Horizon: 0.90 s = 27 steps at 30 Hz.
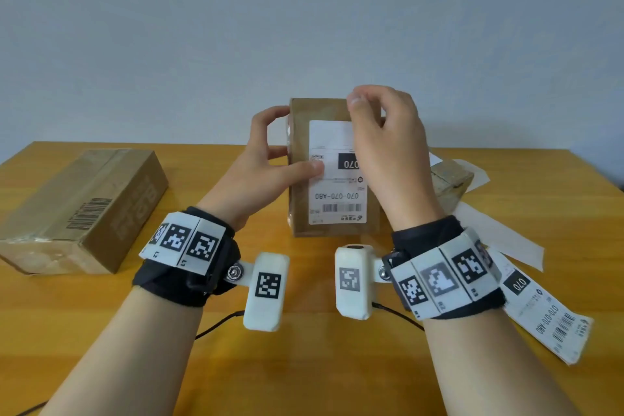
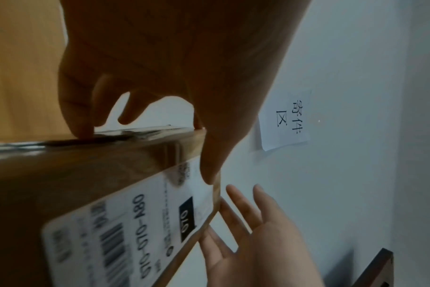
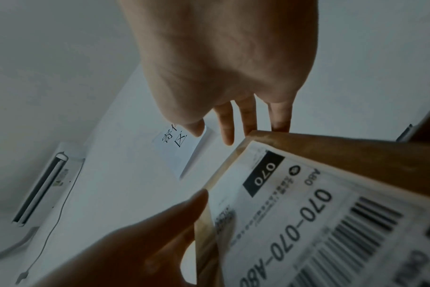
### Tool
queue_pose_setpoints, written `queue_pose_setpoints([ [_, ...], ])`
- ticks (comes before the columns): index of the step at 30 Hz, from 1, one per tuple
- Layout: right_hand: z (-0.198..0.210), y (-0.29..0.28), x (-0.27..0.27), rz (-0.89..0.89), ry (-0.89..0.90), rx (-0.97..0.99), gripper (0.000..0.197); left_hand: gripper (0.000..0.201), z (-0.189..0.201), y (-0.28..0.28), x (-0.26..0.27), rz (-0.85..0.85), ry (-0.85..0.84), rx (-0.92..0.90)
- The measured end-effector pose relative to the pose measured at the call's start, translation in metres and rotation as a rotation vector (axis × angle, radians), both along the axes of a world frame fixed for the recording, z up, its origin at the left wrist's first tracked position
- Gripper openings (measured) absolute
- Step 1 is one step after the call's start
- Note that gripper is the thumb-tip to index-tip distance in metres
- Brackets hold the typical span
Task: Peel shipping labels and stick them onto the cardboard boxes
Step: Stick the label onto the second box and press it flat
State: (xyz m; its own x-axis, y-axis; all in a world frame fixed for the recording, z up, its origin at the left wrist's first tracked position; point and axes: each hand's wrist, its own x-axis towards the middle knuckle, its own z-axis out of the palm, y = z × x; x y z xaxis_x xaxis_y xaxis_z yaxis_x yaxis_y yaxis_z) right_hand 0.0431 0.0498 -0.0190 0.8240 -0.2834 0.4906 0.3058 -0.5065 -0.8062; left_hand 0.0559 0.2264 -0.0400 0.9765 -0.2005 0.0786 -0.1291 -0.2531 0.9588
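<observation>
Right hand covers the label's upper right corner on the upright box; whether its fingertips touch cardboard, can't tell. Fine print on that label is too blurred to read. Small box behind is half hidden. Loose label runs under the right wristband.

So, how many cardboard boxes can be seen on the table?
3. One large box lies at the left. One upright box stands in the middle, held by the hands, with a label on it. One small box lies behind the right hand, partly hidden.
</observation>
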Motion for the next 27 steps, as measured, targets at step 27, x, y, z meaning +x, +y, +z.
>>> queue_pose_setpoints([
  [27, -0.007, 0.015, 0.0, -0.062, -0.265, -0.22, 0.09, 0.085, 0.026, -0.004, -0.017, 0.111, -0.217, -0.231],
])
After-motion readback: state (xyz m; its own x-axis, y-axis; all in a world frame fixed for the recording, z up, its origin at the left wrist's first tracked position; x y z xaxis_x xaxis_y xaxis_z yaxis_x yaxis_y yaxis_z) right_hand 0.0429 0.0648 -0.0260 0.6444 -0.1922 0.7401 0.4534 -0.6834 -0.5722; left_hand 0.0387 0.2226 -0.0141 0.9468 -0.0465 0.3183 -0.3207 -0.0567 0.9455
